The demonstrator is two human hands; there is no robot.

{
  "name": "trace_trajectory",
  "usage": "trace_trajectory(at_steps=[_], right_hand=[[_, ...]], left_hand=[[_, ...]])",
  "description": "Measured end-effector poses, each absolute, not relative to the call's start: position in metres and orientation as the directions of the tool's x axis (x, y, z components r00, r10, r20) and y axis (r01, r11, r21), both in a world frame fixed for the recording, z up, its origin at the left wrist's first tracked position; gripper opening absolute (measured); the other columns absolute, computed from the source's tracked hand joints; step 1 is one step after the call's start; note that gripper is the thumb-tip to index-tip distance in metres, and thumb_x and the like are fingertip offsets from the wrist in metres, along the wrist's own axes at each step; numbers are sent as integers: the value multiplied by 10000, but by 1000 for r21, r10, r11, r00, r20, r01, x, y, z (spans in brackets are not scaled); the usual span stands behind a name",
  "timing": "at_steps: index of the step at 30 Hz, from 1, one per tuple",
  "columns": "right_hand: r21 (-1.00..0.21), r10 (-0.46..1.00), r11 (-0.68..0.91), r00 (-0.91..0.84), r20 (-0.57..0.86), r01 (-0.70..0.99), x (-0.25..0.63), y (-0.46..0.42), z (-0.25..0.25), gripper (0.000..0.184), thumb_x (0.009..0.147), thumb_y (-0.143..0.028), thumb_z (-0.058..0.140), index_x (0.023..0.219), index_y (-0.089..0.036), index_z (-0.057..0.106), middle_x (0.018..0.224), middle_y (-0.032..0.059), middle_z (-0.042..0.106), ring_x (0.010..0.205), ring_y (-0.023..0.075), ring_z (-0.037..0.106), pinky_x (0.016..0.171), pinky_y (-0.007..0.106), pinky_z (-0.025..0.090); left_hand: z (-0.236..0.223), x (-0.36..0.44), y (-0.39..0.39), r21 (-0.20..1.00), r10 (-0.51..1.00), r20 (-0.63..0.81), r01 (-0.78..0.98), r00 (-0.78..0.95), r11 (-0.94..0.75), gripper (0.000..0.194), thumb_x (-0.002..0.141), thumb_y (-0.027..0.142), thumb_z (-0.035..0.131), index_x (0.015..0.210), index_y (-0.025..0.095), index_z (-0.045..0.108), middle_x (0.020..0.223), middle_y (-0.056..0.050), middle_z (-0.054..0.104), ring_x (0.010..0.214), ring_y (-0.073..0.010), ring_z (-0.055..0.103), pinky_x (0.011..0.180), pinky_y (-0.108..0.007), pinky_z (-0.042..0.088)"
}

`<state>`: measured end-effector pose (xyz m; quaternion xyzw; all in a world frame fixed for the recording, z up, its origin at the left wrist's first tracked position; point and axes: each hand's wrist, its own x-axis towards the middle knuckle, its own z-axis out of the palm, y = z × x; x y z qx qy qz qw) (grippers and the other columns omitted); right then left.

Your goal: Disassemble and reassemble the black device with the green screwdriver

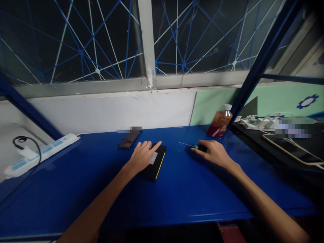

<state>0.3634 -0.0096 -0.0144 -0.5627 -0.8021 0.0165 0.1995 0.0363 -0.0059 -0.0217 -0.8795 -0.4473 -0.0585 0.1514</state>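
Okay, left hand [141, 157] lies palm-down on a flat black box [151, 172] near mid-table [192, 189], one digit stretched toward 1 o'clock, the others loosely bent; can't tell if the fingers grip it or just rest. Box shows a pale label [153, 158] and a yellow edge [161, 164] on its 3 o'clock side.

Right hand [215, 152], at 3 o'clock from the box and well apart, has its fingers closed round the handle of a screwdriver [196, 146], green and black; thin shaft points to between 9 and 10 o'clock, toward the box, not touching it.

Dark phone [130, 139] at 11 o'clock from left hand, just beside. Bottle [220, 122], white cap, reddish label, between 12 and 1 from right hand, upright. White power strip [48, 152] at 9 o'clock, far side of table, black cord [39, 155] on it. Window [111, 44] at 12, blue and white line pattern.
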Motion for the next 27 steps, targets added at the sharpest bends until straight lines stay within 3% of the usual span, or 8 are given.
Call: trace_trajectory(at_steps=[3,6,10,15,20,23,27], right_hand=[[-235,905,371,-293,308,898,363,-10,-16,424,876,-584,476,717,-211,599,633,51,634,565,188,543,507,284,230],[-220,901,378,-303,309,899,362,-10,-15,429,879,-589,472,718,-212,598,633,48,634,572,192,549,510,284,234],[-211,901,383,-313,302,899,361,-11,-14,437,883,-593,468,713,-210,590,635,41,629,566,184,545,511,282,236],[-214,898,390,-319,302,895,361,-11,-16,425,882,-583,474,705,-212,582,632,46,626,566,183,542,509,285,231],[-227,897,398,-325,301,889,360,-11,-15,419,881,-572,476,679,-214,560,608,44,609,533,172,514,500,287,214],[-229,894,401,-324,309,887,360,-12,-15,424,880,-578,475,680,-215,562,606,45,607,533,173,509,502,287,216],[-252,892,415,-336,303,874,360,-12,-14,431,880,-580,477,685,-209,581,594,47,601,542,175,518,508,289,227]], left_hand=[[-20,33,-4,-220,725,249,767,642,-603,814,833,-38,311,1508,379,126,1350,-108,457,1166,-295,460,861,-389,364],[-16,27,-4,-188,698,195,725,689,-663,939,758,-86,358,1501,416,80,1504,-98,275,1318,-338,332,953,-443,333],[-12,24,-8,-161,688,99,694,719,-702,1016,717,-112,412,1484,464,78,1552,-81,194,1339,-348,321,959,-457,351],[-12,27,-10,-134,664,4,658,748,-741,994,674,-106,439,1466,447,204,1516,-95,284,1334,-341,335,928,-461,393],[-8,20,-9,-57,707,14,707,707,-705,945,608,3,557,1449,353,308,1533,-122,260,1377,-402,252,999,-592,314],[-3,11,-9,-12,750,0,750,661,-661,838,599,102,610,1397,273,421,1501,-164,317,1330,-422,335,993,-611,304],[6,0,-8,29,766,17,766,642,-643,660,653,260,650,1302,256,530,1433,-133,445,1269,-385,429,987,-563,304]])
